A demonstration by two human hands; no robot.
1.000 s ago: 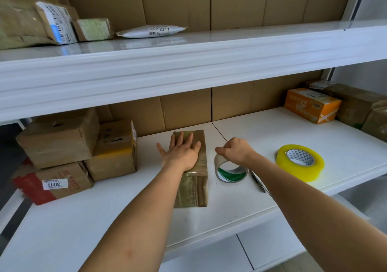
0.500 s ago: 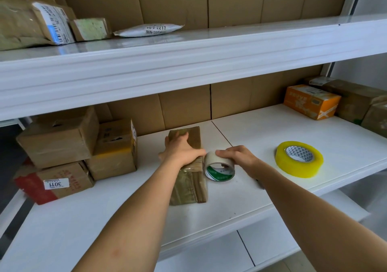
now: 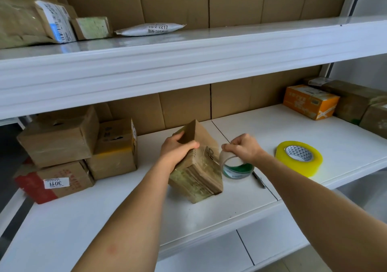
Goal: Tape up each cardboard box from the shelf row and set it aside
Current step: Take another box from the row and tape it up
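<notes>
A small brown cardboard box point(image 3: 199, 167), wrapped in clear tape, stands tilted on its near end in the middle of the white shelf point(image 3: 209, 215). My left hand point(image 3: 178, 148) grips its raised upper edge, thumb on the right face. My right hand point(image 3: 243, 148) holds a clear tape roll with a green-and-white core point(image 3: 236, 168) just right of the box, fingers curled over the roll's top. A strip of clear tape seems to run from the roll to the box's side.
A yellow tape roll point(image 3: 299, 157) lies to the right, and a thin pen-like tool point(image 3: 259, 180) lies beside the clear roll. Three brown boxes point(image 3: 62, 146) are stacked at left. An orange box point(image 3: 310, 100) and brown boxes point(image 3: 356, 102) sit at right. Parcels lie on the upper shelf point(image 3: 188, 62).
The box lay flat under my left palm; now my left hand has tipped it up onto its near end. My right hand brought the clear tape roll against the box's right side.
</notes>
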